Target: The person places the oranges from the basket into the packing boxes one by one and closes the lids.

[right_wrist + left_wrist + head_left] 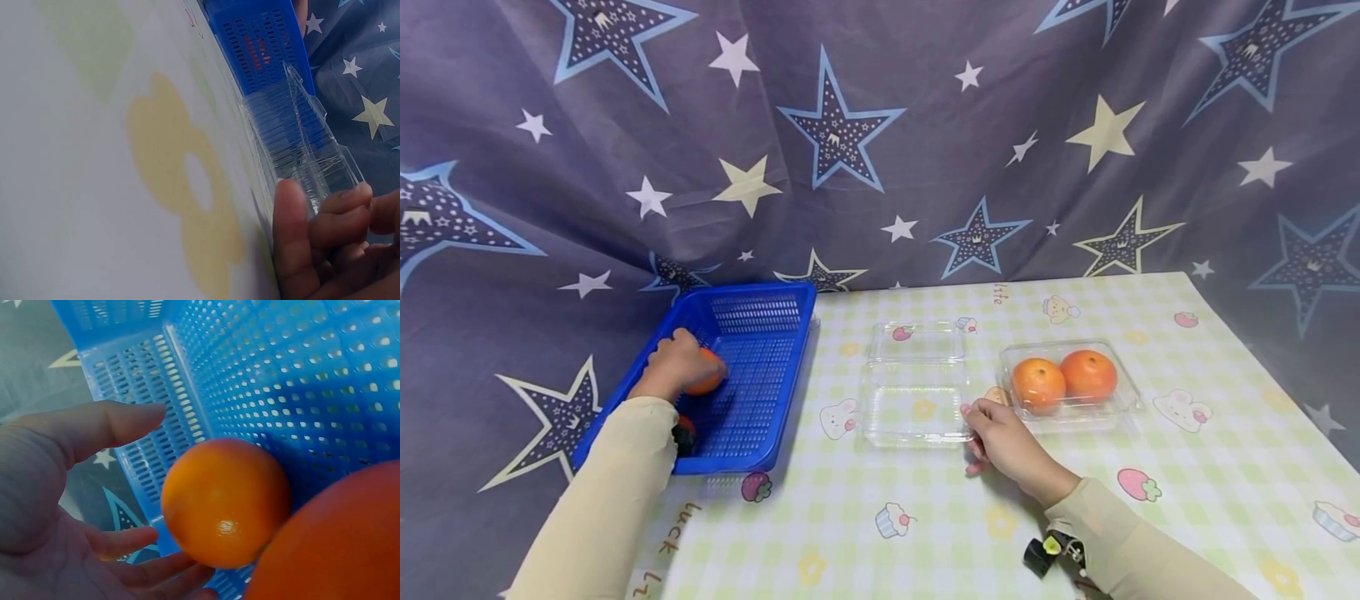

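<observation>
Inside the blue basket (pixel 786 400), my left hand (pixel 677 367) reaches round an orange (pixel 703 372). The left wrist view shows its thumb held apart from this orange (pixel 225 503) and its fingers along the lower side. A second orange (pixel 685 423) lies nearer the basket's front, partly hidden by the sleeve; a large one (pixel 344 544) fills the lower right of the left wrist view. My right hand (pixel 1003 437) pinches the right edge of a clear plastic clamshell box (pixel 913 417), whose lid (pixel 917 340) lies folded back, with no fruit in it.
Right of the open box stands another clear box (pixel 1075 421) with two oranges (pixel 1088 375) in it, its lid over them. A checked cloth (pixel 970 542) covers the table. A starry curtain (pixel 887 83) hangs right behind the table's back edge.
</observation>
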`<state>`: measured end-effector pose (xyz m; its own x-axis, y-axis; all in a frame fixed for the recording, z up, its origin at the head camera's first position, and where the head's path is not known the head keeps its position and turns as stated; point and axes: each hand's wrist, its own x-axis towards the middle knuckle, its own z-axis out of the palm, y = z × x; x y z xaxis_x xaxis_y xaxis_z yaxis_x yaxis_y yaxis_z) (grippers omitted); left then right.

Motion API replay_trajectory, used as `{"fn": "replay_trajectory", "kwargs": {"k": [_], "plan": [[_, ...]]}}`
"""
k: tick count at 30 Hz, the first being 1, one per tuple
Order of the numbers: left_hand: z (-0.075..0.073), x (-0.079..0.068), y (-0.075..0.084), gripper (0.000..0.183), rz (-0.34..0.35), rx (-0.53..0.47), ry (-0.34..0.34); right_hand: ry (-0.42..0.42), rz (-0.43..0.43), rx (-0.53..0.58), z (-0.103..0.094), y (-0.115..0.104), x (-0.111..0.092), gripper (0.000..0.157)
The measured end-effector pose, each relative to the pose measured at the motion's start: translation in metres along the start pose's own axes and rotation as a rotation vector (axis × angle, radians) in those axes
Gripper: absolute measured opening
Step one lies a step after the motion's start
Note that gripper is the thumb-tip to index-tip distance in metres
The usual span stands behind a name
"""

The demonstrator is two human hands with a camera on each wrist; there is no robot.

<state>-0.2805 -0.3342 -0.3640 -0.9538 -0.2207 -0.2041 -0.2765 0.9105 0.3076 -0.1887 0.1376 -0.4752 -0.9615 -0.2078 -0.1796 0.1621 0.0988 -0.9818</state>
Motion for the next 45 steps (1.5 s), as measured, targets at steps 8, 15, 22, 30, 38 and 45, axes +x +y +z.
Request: {"fn": "replay_trajectory", "kwargs": {"k": [8,15,22,30,38,45], "plan": [[0.0013,0.0017,-0.0025,0.104,-0.005,0.048,-0.055,-0.006,0.009,0.010,0.0008,-0.0004,-0.0004,0.035],[0.0021,0.0041,-0.0049,0.088,0.047,0.093,-0.082,0.020,0.013,0.000,0.0011,-0.0009,-0.0003,0.034],[0.0049,0.0052,-0.0050,0.087,0.111,0.048,-0.140,0.020,0.020,0.013,0.0010,-0.0010,-0.0001,0.034],[0.0075,0.0052,-0.0004,0.091,0.127,0.062,-0.255,0.018,0.020,0.011,0.0001,-0.0008,0.0003,0.034],[0.0073,0.0008,-0.0005,0.097,0.098,0.025,-0.244,0.019,0.019,0.006,0.0008,-0.0005,0.0005,0.035],[-0.0001,-0.0022,-0.0036,0.087,0.097,0.001,-0.176,0.009,0.017,0.019,0.0009,-0.0009,-0.0005,0.034]]}}
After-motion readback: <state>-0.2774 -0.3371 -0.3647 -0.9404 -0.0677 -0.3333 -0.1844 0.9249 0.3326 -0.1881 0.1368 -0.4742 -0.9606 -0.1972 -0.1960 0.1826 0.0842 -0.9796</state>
